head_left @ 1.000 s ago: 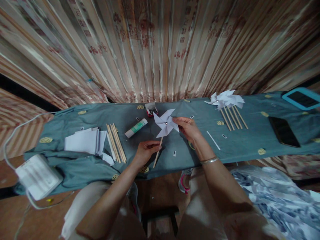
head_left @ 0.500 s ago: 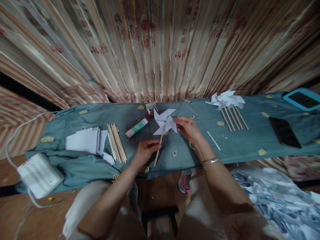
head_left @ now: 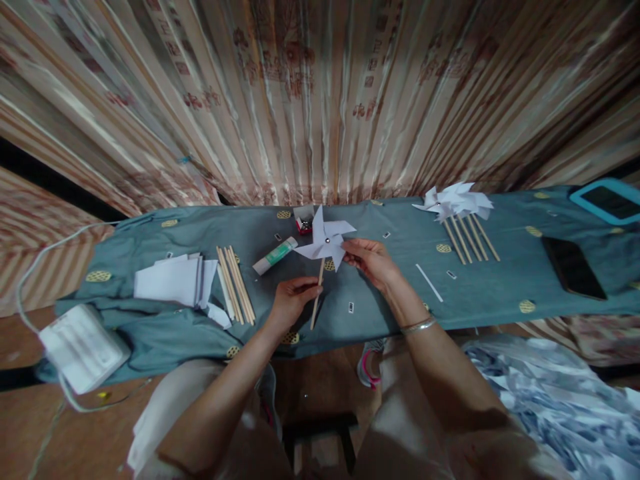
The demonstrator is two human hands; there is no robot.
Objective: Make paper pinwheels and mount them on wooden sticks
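My left hand [head_left: 291,301] is closed round the wooden stick [head_left: 317,295] of a white paper pinwheel [head_left: 324,241], holding it upright over the teal cloth [head_left: 490,287] on the table. The fingers of my right hand [head_left: 371,260] pinch the pinwheel's right-hand blade. A metal pin shows at the pinwheel's centre. Left of my left hand lie several bare wooden sticks [head_left: 235,293] and a stack of white paper squares [head_left: 173,281]. A glue stick [head_left: 274,255] lies just behind the pinwheel.
Several finished pinwheels [head_left: 460,207] lie at the back right. A dark phone [head_left: 573,268] and a blue-framed tablet [head_left: 607,201] sit at the far right. A small red and white box [head_left: 303,220] stands by the curtain. A white power pack [head_left: 83,348] hangs off the table's left end.
The pinwheel's blades have turned under my right fingers, and the wheel sits slightly further left and higher. My left hand keeps its hold on the stick.
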